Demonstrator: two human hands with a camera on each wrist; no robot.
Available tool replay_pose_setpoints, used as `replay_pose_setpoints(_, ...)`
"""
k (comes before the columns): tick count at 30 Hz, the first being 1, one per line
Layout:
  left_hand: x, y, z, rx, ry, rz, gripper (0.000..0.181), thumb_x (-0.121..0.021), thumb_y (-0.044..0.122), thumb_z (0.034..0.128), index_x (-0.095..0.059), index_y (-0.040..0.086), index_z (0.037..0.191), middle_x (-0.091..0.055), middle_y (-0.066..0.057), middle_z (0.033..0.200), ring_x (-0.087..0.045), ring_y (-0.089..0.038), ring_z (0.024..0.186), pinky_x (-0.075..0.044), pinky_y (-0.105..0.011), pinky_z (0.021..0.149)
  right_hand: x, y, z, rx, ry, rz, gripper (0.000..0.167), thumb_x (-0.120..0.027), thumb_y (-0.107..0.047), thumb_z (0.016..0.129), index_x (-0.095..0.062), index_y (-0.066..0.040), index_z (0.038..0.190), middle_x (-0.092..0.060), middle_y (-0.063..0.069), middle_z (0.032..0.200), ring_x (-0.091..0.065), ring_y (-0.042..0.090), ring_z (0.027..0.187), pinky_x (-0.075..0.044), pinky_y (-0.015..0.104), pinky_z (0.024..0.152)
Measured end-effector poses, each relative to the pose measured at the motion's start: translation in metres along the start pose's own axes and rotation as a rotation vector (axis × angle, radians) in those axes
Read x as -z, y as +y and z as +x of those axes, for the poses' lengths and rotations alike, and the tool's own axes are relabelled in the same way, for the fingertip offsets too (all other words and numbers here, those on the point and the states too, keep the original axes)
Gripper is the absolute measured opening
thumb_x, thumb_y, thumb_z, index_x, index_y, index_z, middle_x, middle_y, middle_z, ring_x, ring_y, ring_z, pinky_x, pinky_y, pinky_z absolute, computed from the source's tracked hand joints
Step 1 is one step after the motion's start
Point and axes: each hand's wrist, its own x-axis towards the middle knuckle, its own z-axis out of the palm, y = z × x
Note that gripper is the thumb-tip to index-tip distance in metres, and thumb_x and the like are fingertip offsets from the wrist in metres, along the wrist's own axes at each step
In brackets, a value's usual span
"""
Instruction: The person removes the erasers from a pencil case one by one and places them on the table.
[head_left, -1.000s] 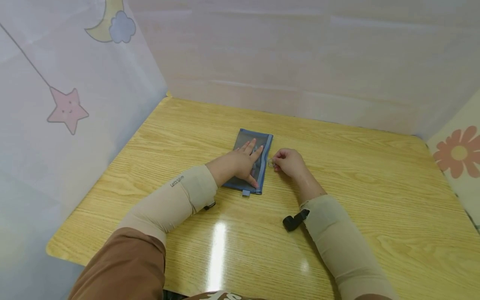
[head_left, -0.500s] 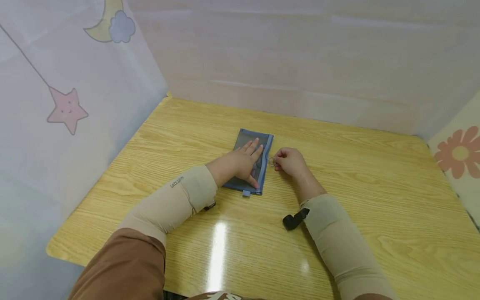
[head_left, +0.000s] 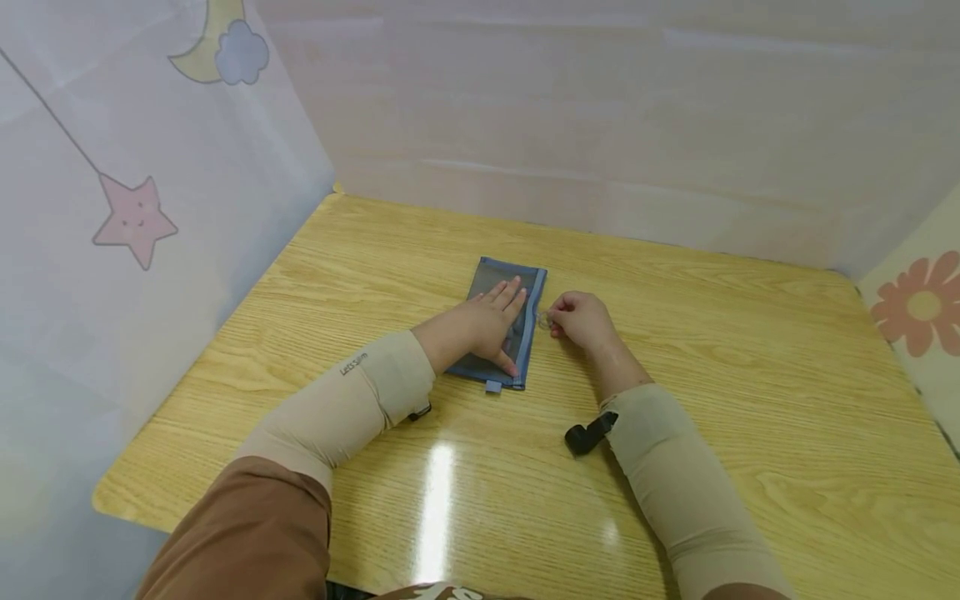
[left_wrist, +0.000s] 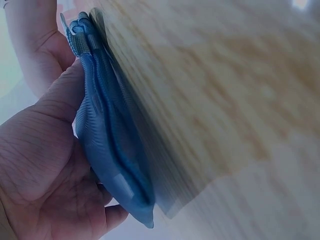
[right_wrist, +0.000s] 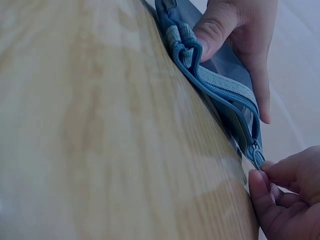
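A blue mesh zipper pouch (head_left: 487, 273) lies flat on the table, its zipper edge toward the right. My left hand (head_left: 487, 323) rests on it with the fingers spread and straight, the thumb close to the near end of the zipper. Beside the pouch's right edge, my right hand (head_left: 583, 321) pinches the zipper pull (right_wrist: 258, 159) between thumb and forefinger. A small ring-like pale piece (head_left: 544, 320) shows at those fingertips. In the right wrist view, the zipper (right_wrist: 227, 90) gapes between its near end and the slider. What is inside the pouch is unclear.
The wood-grain table (head_left: 360, 275) reaches back to a pale printed backdrop (head_left: 487, 108). A black wrist camera (head_left: 588, 435) sticks out from the right sleeve, close above the tabletop. A small fabric tab (head_left: 492, 387) extends from the pouch's near end.
My right hand has shifted slightly toward the far side of the table, still pinching the zipper pull. The left hand and the pouch stay almost where they were.
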Motion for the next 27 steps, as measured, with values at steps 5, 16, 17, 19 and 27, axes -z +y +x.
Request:
replay_pose_setpoints(5, 0.000, 0.000, -0.002, 0.001, 0.006, 0.001, 0.130, -0.055, 0.079, 0.0590, 0.009, 0.007, 0.146, 0.021, -0.013, 0.149, 0.009, -0.029, 0.139, -0.014, -0.046, 0.110, 0.000, -0.001, 0.003, -0.002, 0.015, -0.003, 0.013, -0.054, -0.010, 0.092, -0.061, 0.001, 0.090, -0.060, 0.012, 0.087, -0.058, 0.015, 0.068, -0.052, 0.025, 0.063)
replay_pose_setpoints(16, 0.002, 0.001, -0.004, 0.001, 0.005, 0.005, 0.128, -0.056, 0.077, 0.0615, 0.009, 0.006, 0.146, 0.019, -0.014, 0.149, 0.008, -0.030, 0.139, -0.015, -0.046, 0.110, 0.001, 0.000, 0.014, -0.041, 0.031, 0.053, 0.013, -0.053, -0.009, 0.092, -0.060, 0.002, 0.092, -0.060, 0.013, 0.093, -0.058, 0.015, 0.070, -0.052, 0.024, 0.063)
replay_pose_setpoints(17, 0.002, 0.001, -0.004, -0.002, 0.005, 0.004, 0.128, -0.056, 0.077, 0.0618, 0.009, 0.006, 0.146, 0.019, -0.014, 0.149, 0.008, -0.030, 0.139, -0.015, -0.046, 0.110, 0.001, 0.000, 0.014, -0.044, 0.029, 0.061, 0.013, -0.053, -0.009, 0.092, -0.060, 0.002, 0.093, -0.060, 0.013, 0.094, -0.059, 0.015, 0.070, -0.053, 0.024, 0.063)
replay_pose_setpoints(19, 0.002, 0.001, -0.005, -0.001, 0.000, 0.003, 0.128, -0.056, 0.077, 0.0614, 0.009, 0.005, 0.146, 0.020, -0.015, 0.149, 0.008, -0.030, 0.139, -0.015, -0.047, 0.110, 0.001, 0.000, 0.015, -0.050, 0.026, 0.076, 0.013, -0.053, -0.008, 0.092, -0.060, 0.003, 0.093, -0.060, 0.014, 0.095, -0.059, 0.015, 0.071, -0.053, 0.024, 0.064)
replay_pose_setpoints(27, 0.003, 0.000, -0.004, -0.002, -0.010, 0.005, 0.130, -0.054, 0.079, 0.0596, 0.011, 0.007, 0.145, 0.021, -0.013, 0.149, 0.009, -0.029, 0.138, -0.015, -0.046, 0.110, 0.002, -0.001, 0.015, -0.054, 0.029, 0.060, 0.013, -0.052, -0.008, 0.092, -0.060, 0.003, 0.094, -0.059, 0.014, 0.094, -0.059, 0.015, 0.070, -0.053, 0.024, 0.064)
